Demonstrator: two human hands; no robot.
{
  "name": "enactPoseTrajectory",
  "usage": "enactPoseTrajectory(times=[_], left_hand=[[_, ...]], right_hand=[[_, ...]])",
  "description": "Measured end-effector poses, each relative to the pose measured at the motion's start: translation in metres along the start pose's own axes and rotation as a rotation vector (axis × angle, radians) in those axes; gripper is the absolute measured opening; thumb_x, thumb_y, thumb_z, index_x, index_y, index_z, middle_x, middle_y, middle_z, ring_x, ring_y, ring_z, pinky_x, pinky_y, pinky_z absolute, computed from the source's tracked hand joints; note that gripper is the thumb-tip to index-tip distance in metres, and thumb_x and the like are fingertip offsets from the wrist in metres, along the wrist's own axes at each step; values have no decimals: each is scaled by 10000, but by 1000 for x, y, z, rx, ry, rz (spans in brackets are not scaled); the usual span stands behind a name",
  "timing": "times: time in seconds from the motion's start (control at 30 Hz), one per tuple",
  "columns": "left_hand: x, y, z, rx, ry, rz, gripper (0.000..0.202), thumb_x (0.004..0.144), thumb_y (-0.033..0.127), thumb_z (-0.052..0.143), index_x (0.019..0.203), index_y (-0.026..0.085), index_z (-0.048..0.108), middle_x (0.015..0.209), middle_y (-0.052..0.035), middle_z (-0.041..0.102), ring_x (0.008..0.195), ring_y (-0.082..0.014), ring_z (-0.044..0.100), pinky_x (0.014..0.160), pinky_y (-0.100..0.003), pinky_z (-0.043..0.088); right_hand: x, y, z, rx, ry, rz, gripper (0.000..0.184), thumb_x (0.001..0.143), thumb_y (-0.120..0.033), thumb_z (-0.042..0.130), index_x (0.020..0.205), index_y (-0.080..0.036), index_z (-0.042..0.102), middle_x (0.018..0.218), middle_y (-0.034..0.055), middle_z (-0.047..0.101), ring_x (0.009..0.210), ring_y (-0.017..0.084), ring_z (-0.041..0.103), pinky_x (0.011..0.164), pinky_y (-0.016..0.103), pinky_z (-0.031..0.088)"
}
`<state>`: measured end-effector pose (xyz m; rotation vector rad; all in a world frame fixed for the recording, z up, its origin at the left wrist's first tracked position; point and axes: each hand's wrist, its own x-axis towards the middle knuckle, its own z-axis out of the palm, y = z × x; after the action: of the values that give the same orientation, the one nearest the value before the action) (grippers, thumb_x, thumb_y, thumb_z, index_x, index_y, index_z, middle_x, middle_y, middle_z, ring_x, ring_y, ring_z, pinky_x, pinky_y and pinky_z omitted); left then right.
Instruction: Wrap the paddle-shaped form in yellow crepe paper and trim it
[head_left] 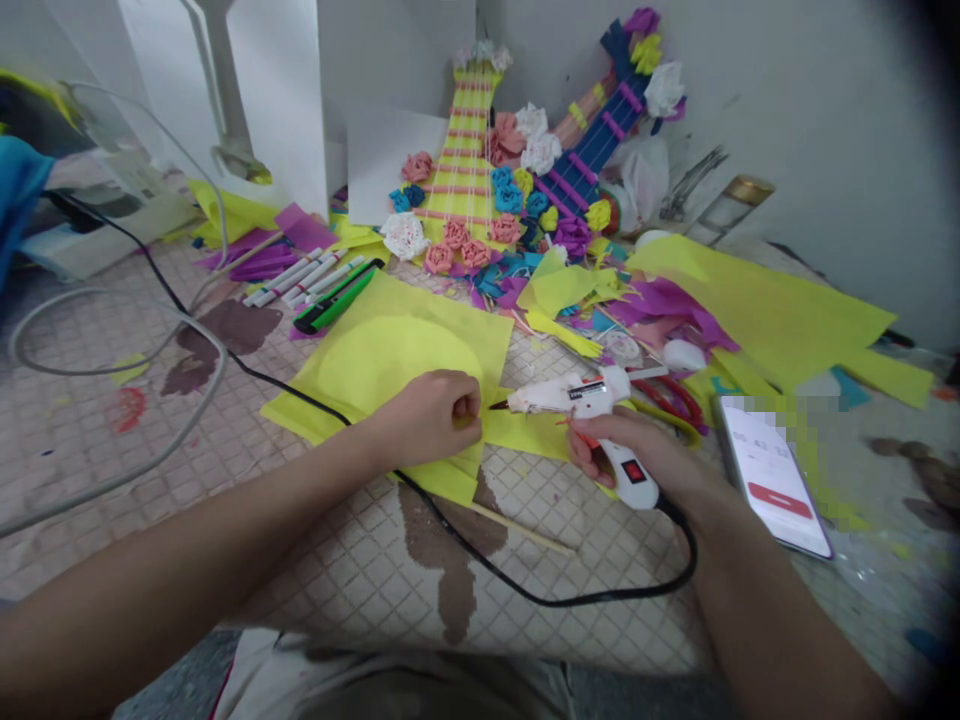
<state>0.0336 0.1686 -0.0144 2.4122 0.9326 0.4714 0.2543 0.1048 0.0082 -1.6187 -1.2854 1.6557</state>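
My right hand (637, 445) grips a white hot glue gun (574, 393) with a red switch and a black cord. Its nozzle points left, close to the fingers of my left hand (431, 420). That left hand is curled closed over yellow paper sheets (390, 350); what its fingers pinch, if anything, is hidden. A strip of yellow paper (525, 425) lies below the gun, reaching toward the left hand. Under the sheets' near edge pokes out a thin wooden stick (529, 530).
A green utility knife (341, 297) and white markers (300, 275) lie beyond the sheets. A yellow paper guitar (469, 155) and a blue one (589, 155) lean at the back. Paper scraps (570, 285) and a phone (772, 475) are at right. Black cord (480, 555) crosses the table.
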Motion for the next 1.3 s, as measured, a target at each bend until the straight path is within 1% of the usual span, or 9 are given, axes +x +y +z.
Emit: enactPoseTrajectory(times=[0.47, 0.73, 1.13, 1.3], left_hand=[[0, 0, 0, 5, -4, 2, 51, 658, 120, 468, 641, 158, 498, 621, 5, 502, 567, -102, 434, 542, -222, 349], [1, 0, 0, 11, -1, 7, 44, 657, 126, 470, 644, 163, 490, 625, 4, 503, 573, -106, 438, 548, -226, 352], [0, 0, 0, 23, 5, 13, 53, 654, 122, 468, 646, 164, 499, 631, 1, 516, 574, -111, 448, 548, -229, 365], [0, -1, 0, 27, 0, 15, 48, 658, 126, 471, 650, 163, 501, 635, 1, 518, 581, -112, 450, 551, -228, 366]], right_hand=[[3, 2, -1, 26, 27, 16, 321, 731, -362, 454, 490, -160, 518, 453, -3, 489, 380, 76, 412, 387, 222, 273], [3, 0, 2, 67, 92, 46, 318, 711, -384, 483, 489, -159, 510, 445, -4, 483, 372, 70, 399, 375, 215, 267], [5, 0, 1, 91, 86, 39, 342, 727, -410, 495, 479, -176, 516, 441, -1, 480, 384, 80, 407, 386, 237, 268], [4, 1, 0, 69, 63, 30, 340, 743, -385, 475, 477, -176, 510, 437, -6, 473, 386, 80, 403, 393, 239, 265]])
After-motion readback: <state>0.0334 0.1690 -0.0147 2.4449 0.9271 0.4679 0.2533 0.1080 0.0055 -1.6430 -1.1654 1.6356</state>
